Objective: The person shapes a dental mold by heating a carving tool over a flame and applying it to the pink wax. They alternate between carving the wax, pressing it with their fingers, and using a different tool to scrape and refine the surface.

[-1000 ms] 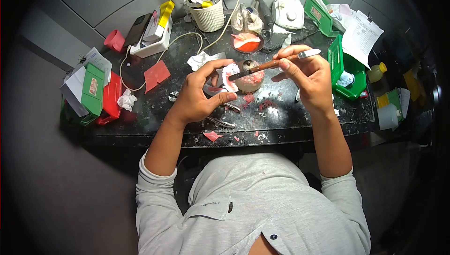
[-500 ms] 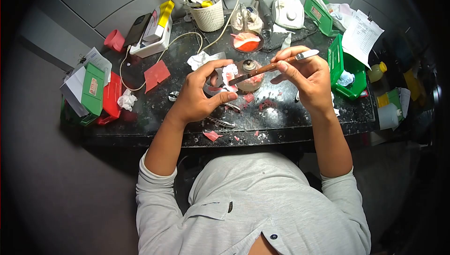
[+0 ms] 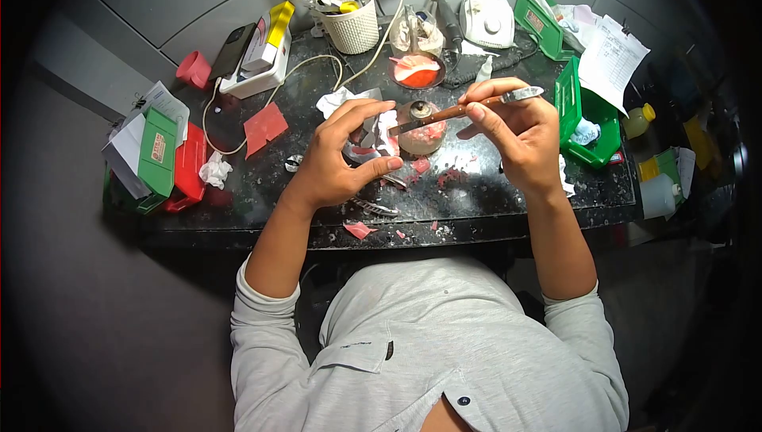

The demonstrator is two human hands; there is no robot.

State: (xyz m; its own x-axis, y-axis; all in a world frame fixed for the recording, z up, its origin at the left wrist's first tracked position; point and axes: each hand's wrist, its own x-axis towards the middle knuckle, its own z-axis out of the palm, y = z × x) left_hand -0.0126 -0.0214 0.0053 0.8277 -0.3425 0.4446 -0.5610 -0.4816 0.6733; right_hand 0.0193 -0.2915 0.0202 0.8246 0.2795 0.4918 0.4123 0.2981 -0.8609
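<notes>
My left hand [image 3: 332, 156] is closed around a white dental model with pink wax [image 3: 387, 132], thumb below and fingers above. Between the thumb and fingers of my right hand [image 3: 520, 134] is a wax knife [image 3: 454, 113] with a brown handle. Its flat blade points left, its tip right at the model's edge. Behind the blade stands a round glass spirit burner [image 3: 422, 138], partly covered by the knife. Under the left hand lies a metal instrument [image 3: 375, 208], and pink wax scraps [image 3: 359, 230] are scattered near the bench's front edge.
A pan of red wax [image 3: 417, 73] sits behind the burner. At left are a pink wax sheet [image 3: 265, 128], crumpled paper [image 3: 214, 169] and green and red boxes [image 3: 156, 150]. A white control unit [image 3: 487, 21] stands at the back; an open green box [image 3: 595, 142] is at right.
The model has tilted a little in my left hand. The wax knife has turned slightly in my right hand, and its blade tip has lifted a little.
</notes>
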